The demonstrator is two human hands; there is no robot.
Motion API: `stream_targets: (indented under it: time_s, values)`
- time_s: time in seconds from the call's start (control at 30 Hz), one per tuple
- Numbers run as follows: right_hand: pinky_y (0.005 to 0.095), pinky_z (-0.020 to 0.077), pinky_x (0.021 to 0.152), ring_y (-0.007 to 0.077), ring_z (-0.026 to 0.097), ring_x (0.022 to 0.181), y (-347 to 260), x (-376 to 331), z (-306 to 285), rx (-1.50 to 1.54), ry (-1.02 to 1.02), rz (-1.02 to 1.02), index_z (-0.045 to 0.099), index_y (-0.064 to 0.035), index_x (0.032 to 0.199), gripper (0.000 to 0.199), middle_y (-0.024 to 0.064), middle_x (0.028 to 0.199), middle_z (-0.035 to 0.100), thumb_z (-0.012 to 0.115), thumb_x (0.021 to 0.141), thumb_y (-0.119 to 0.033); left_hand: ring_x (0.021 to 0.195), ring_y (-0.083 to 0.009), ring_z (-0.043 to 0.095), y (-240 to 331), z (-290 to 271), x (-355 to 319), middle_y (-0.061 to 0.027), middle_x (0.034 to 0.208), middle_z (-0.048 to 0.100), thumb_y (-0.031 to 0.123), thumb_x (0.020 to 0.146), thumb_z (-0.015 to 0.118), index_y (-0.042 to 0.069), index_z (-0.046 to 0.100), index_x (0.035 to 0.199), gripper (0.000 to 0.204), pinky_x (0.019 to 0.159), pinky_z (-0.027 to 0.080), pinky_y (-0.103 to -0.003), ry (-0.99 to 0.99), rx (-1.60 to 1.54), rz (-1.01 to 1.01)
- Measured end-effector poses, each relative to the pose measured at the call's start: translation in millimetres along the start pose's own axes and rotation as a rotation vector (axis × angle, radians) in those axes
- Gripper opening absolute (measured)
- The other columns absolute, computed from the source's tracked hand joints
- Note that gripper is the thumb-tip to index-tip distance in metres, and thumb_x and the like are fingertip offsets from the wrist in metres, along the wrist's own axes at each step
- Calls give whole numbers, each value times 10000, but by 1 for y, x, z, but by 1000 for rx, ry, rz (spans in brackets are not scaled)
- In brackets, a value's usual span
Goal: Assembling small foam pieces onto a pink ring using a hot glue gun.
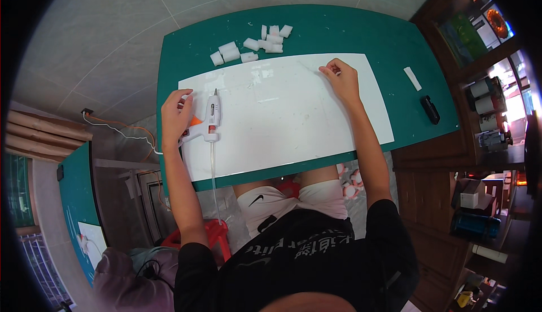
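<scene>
A large white board lies on the green tabletop before me. My left hand is over its left edge, fingers loosely bent and apart, with no held thing visible. Right beside it rests a white glue gun with an orange trigger, its nozzle pointing away from me. A long clear glue stick runs out of its back past the table's near edge. Over the board's far right part, my right hand is closed, thumb and forefinger together; anything between them is too small to make out.
Several white foam blocks lie beyond the board. A white strip and a black object are on the table's right side. An orange-and-white cord runs from the wall at left. A red stool stands below.
</scene>
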State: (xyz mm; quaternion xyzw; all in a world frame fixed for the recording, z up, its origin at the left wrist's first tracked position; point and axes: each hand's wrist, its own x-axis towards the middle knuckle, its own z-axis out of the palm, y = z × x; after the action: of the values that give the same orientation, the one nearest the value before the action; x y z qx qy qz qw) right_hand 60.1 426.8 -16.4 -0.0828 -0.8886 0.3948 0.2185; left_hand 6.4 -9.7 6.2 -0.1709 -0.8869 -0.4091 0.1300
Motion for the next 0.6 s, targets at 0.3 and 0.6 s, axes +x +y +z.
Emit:
stream_targets:
  time_s: [0.3, 0.6]
  values:
    - [277, 496, 684, 156, 624, 688, 10, -1, 6, 110, 46, -80, 709, 4, 904, 180, 91, 761, 686, 718, 858, -170, 722, -164, 601, -2, 7, 0, -91, 971, 680, 87, 907, 620, 17, 685, 1040, 164, 649, 503, -290, -17, -39, 22]
    - [272, 466, 633, 146, 592, 661, -2, -1, -2, 10, -25, 34, 710, -15, 866, 123, 82, 737, 682, 743, 833, -129, 710, -160, 605, -3, 6, -2, -92, 952, 677, 83, 906, 619, 17, 687, 1038, 162, 640, 502, -286, -11, -18, 7]
